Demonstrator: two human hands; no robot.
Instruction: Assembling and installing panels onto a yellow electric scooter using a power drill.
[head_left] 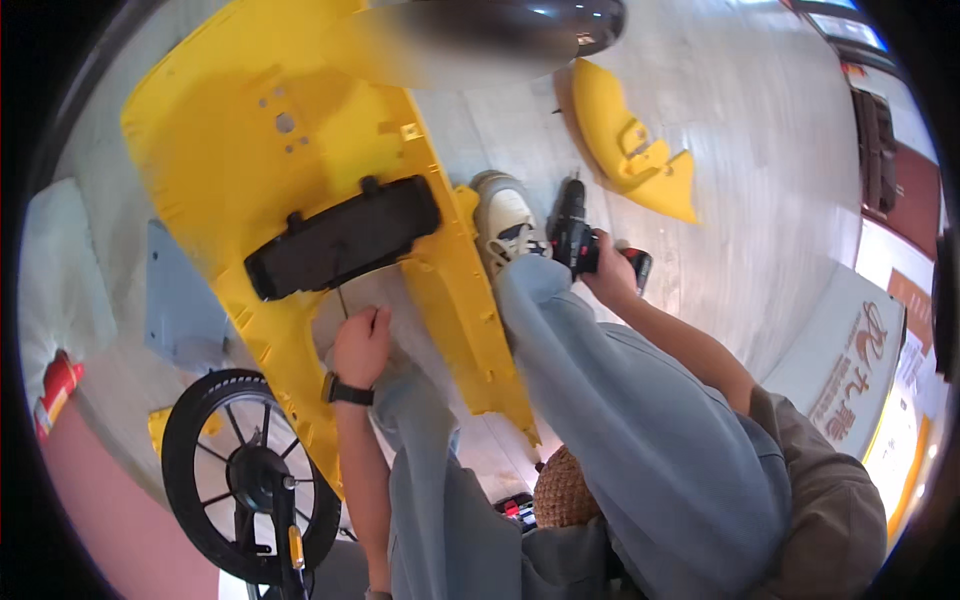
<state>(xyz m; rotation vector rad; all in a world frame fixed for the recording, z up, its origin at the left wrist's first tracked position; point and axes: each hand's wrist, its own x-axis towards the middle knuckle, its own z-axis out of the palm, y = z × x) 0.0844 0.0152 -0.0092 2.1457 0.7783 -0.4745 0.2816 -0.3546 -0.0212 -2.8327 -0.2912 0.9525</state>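
My right hand is wrapped round the grip of a black cordless drill, held low beside my shoe with its tip pointing away from me. Before me lies a large yellow plastic body panel, its two narrow sides reaching back toward me. Across its opening sits a long black plastic piece. Just on the near side of that piece, between the panel's sides, is my left hand, its fingers curled closed. Whatever they may hold is too small or hidden to make out.
A spoked wheel with a black tyre stands at the lower left. Beyond the drill lies a curved yellow part. A blurred dark rounded object is at the top. On the right is a white carton; a grey-blue panel lies left.
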